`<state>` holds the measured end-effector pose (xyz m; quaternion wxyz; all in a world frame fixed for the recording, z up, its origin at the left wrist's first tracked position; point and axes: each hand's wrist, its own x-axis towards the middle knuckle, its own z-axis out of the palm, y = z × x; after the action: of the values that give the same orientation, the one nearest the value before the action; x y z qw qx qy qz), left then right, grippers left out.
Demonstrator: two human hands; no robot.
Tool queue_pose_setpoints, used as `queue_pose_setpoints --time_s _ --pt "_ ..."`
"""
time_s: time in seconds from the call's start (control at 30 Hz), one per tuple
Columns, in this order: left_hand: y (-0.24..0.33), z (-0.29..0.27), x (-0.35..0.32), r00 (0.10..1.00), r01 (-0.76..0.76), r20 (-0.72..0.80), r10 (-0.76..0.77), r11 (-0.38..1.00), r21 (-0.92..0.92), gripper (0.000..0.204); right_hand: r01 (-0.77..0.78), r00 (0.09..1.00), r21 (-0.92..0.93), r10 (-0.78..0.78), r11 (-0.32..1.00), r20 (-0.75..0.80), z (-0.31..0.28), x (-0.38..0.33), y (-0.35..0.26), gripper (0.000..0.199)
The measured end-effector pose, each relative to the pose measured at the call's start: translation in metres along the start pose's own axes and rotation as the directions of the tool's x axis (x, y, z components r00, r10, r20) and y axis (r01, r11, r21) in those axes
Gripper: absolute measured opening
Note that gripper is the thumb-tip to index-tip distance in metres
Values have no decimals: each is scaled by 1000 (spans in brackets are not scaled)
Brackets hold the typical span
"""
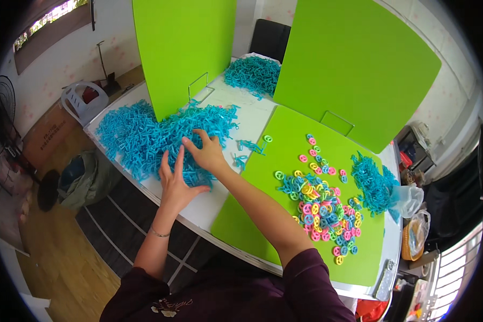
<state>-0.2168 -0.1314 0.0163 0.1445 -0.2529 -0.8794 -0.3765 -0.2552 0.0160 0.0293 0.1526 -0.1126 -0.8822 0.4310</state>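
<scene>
A large heap of small blue plastic pieces, thin and branched, covers the left part of the white table. At the near side of this heap, my left hand has its fingers stretched out and its thumb spread toward the right. My right hand reaches over the heap just beyond it, thumb and fingers apart and bent down toward the pieces. I see nothing gripped in either hand. A few loose blue pieces lie to the right of the heap.
Small multicoloured plastic wheels are piled on a green board at the right. More blue pieces lie at the far side and beside a clear plastic bag. Two upright green panels stand with wire supports.
</scene>
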Motion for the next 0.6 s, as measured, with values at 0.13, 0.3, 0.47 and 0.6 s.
queue_pose_setpoints --time_s 0.13,0.3,0.47,0.6 --pt "3 -2 4 997 -13 77 13 1000 1 127 -80 993 44 84 996 -89 -3 8 1 65" --pt "3 3 17 991 -117 64 119 992 -37 119 -25 998 4 26 1000 -65 5 10 8 65" --pt "-6 20 29 980 -187 -111 167 960 -206 96 24 1000 300 -18 954 -22 1 6 13 49" --pt "7 33 33 978 -200 -113 173 926 -321 86 -3 995 318 36 948 -97 -19 -6 18 46"
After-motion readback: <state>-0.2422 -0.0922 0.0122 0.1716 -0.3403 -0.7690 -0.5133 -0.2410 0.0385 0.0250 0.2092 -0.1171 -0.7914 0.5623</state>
